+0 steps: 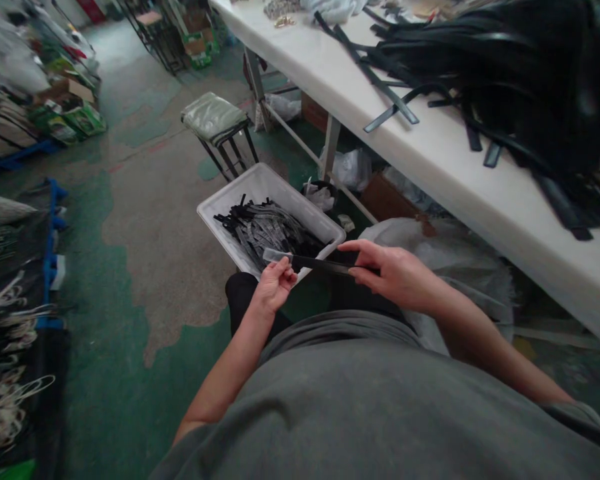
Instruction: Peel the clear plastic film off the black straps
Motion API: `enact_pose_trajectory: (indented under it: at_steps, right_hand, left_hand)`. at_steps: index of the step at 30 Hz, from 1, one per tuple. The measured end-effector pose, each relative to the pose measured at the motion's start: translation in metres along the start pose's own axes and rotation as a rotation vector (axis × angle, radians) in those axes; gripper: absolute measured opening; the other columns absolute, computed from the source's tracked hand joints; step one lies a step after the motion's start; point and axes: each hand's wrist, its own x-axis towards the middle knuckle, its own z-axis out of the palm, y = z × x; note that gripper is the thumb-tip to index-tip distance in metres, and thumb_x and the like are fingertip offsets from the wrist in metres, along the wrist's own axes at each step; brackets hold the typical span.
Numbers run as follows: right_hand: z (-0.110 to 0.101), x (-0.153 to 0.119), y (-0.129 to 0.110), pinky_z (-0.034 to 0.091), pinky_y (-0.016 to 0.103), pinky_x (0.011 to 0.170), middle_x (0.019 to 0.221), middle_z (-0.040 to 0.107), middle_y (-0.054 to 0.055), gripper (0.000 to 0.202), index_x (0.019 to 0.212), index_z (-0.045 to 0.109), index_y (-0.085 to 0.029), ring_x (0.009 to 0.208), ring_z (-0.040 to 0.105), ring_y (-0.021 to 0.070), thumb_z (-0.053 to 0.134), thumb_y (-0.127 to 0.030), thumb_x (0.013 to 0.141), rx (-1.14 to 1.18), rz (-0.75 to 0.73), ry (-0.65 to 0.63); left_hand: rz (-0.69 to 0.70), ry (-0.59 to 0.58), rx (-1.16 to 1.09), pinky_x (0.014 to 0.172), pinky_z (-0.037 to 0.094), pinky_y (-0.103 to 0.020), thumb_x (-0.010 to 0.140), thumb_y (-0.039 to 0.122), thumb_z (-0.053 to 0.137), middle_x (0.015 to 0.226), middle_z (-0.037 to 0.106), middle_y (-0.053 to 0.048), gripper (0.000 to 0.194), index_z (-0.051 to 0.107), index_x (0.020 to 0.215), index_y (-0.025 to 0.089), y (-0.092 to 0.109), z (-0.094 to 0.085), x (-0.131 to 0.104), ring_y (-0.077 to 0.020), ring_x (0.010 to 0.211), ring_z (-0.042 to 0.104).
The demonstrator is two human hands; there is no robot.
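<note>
A flat black strap (323,265) stretches between my two hands, above the near edge of a white plastic bin (270,175). My left hand (275,283) pinches its left end, where a clear plastic sleeve (276,255) covers the tip. Thumb and fingers of my right hand (387,270) close around the other end, which is partly hidden by the hand. Inside the bin lies a pile of similar black straps (267,227), many with a clear, shiny covering.
A white table (460,167) at the right carries a large heap of black straps (480,73). Beyond the bin stands a padded stool (215,119). Plastic bags (353,168) lie under the table. Corded bundles (5,400) and blue pallets (53,260) sit at the left.
</note>
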Motion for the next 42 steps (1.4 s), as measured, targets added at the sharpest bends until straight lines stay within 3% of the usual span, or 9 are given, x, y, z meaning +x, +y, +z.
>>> enact_pose_trajectory:
  at_steps: [5,11,15,18,23,28,35,38,42]
  right_hand:
    - [0.022,0.014,-0.004,0.042,0.025,0.062,0.084,0.073,0.001,0.035,0.123,0.059,-0.024,0.072,0.066,0.0173,0.055,-0.02,0.088,-0.045,0.031,-0.001]
    - [0.003,-0.005,0.004,0.05,0.028,0.078,0.108,0.069,0.006,0.037,0.121,0.062,-0.023,0.094,0.066,0.0186,0.066,-0.025,0.084,0.144,-0.397,-0.076]
    - [0.007,-0.01,0.009,0.052,0.025,0.075,0.101,0.068,0.006,0.03,0.118,0.065,-0.021,0.089,0.066,0.0154,0.055,-0.016,0.09,0.197,-0.569,0.063]
    - [0.024,0.006,0.011,0.053,0.029,0.075,0.106,0.068,0.006,0.029,0.112,0.069,-0.024,0.092,0.065,0.0175,0.054,-0.014,0.089,0.072,-0.545,0.211]
    - [0.039,0.027,0.012,0.051,0.037,0.091,0.111,0.07,0.008,0.02,0.103,0.068,-0.021,0.106,0.064,0.0205,0.051,-0.023,0.095,0.129,-0.621,0.198]
    - [0.032,0.007,0.02,0.049,0.03,0.072,0.081,0.07,0.007,0.031,0.089,0.068,-0.018,0.076,0.065,0.0181,0.044,-0.035,0.098,0.187,-0.43,0.112]
    - [0.04,-0.03,0.038,0.043,0.024,0.063,0.073,0.065,0.001,0.042,0.081,0.067,-0.018,0.065,0.057,0.0139,0.039,-0.045,0.098,0.347,-0.108,-0.415]
    - [0.055,-0.032,0.043,0.044,0.024,0.062,0.072,0.065,0.002,0.043,0.079,0.068,-0.017,0.065,0.056,0.0144,0.043,-0.049,0.095,0.437,-0.037,-0.463]
    - [0.057,-0.011,0.041,0.049,0.028,0.072,0.079,0.068,0.004,0.042,0.086,0.069,-0.016,0.075,0.061,0.0167,0.043,-0.048,0.096,0.615,-0.045,-0.307]
  left_hand:
    - [-0.121,-0.096,0.089,0.055,0.049,-0.018,0.063,0.024,0.085,0.056,0.052,0.007,0.028,0.061,0.072,0.013,-0.022,0.012,-0.005,-0.0034,0.05,0.049]
    - [-0.136,-0.092,-0.012,0.056,0.049,-0.016,0.068,0.018,0.081,0.055,0.049,0.008,0.02,0.065,0.078,0.013,-0.008,0.007,-0.007,-0.0021,0.05,0.048]
    - [-0.179,-0.101,-0.013,0.056,0.049,-0.017,0.071,0.017,0.078,0.056,0.049,0.007,0.017,0.065,0.081,0.013,-0.002,0.006,-0.007,-0.0027,0.05,0.049]
    - [-0.202,-0.127,0.053,0.056,0.05,-0.019,0.068,0.019,0.081,0.057,0.052,0.006,0.021,0.062,0.077,0.014,-0.009,0.01,-0.009,-0.0037,0.05,0.05]
    - [-0.18,-0.294,0.098,0.067,0.053,-0.022,0.068,0.017,0.079,0.072,0.066,0.0,0.023,0.065,0.086,0.013,-0.013,0.013,-0.014,-0.0088,0.064,0.061]
    - [-0.156,-0.303,-0.016,0.091,0.051,-0.033,0.087,0.026,0.055,0.113,0.069,-0.013,0.032,0.063,0.114,0.011,0.004,0.01,-0.002,-0.0203,0.102,0.066]
    - [0.175,0.081,-0.116,0.075,0.053,-0.03,0.098,0.039,0.038,0.088,0.072,-0.008,0.035,0.062,0.1,0.014,0.074,0.002,0.059,-0.0153,0.078,0.068]
    - [0.378,0.104,-0.053,0.065,0.05,-0.024,0.096,0.032,0.046,0.073,0.068,-0.002,0.024,0.063,0.102,0.017,0.089,0.005,0.061,-0.0106,0.062,0.062]
    - [0.418,-0.059,0.208,0.058,0.046,-0.022,0.082,0.042,0.067,0.068,0.064,0.0,0.031,0.065,0.1,0.016,0.065,0.009,0.042,-0.0093,0.055,0.056]
